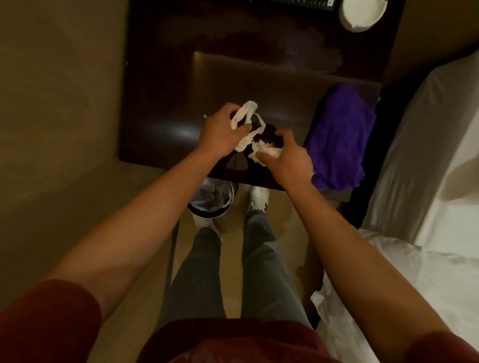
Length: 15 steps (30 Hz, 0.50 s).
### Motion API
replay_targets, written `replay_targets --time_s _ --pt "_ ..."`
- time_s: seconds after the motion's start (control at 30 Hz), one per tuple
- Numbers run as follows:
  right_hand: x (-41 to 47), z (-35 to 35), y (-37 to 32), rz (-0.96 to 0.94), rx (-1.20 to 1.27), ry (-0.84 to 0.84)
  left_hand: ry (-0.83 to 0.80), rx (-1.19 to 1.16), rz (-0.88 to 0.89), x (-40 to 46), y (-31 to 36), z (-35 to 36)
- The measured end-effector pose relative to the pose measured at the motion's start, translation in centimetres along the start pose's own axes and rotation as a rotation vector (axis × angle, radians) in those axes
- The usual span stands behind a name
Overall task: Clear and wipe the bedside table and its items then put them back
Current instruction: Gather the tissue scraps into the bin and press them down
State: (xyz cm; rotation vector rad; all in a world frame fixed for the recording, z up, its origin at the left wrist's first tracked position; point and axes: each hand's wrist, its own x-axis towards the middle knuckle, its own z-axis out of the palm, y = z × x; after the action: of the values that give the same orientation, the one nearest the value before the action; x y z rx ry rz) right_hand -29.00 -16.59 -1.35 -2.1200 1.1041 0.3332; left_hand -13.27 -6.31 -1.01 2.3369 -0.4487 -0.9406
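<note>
Over the front part of the dark bedside table (166,85), my left hand (220,132) and my right hand (290,158) both hold a crumpled, twisted white tissue (248,124). The left hand's fingers curl round its upper end. Its lower wad is pinched by the right hand. Between the hands, under the tissue, shows a small dark object that I cannot identify. A purple cloth (339,140) lies bunched on the table's right front corner. At the table's far right sits a white round dish (361,14), next to a dark flat device (293,3) at the top edge.
A metal waste bin (211,200) with a plastic liner stands on the floor below the table's front edge, by my feet. The bed with white sheets (427,233) runs along the right. A beige wall is on the left.
</note>
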Motion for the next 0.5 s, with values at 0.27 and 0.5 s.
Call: replay_targets --time_s 0.27,0.5 --pt "1.0 0.5 0.6 -0.044 -0.005 -0.05 0.03 0.323 -0.01 0.9 1.2 1.6" --pt "2.9 -1.8 -0.7 -0.02 0.215 0.077 0.077 0.292 -0.05 0.8 1.4 1.5"
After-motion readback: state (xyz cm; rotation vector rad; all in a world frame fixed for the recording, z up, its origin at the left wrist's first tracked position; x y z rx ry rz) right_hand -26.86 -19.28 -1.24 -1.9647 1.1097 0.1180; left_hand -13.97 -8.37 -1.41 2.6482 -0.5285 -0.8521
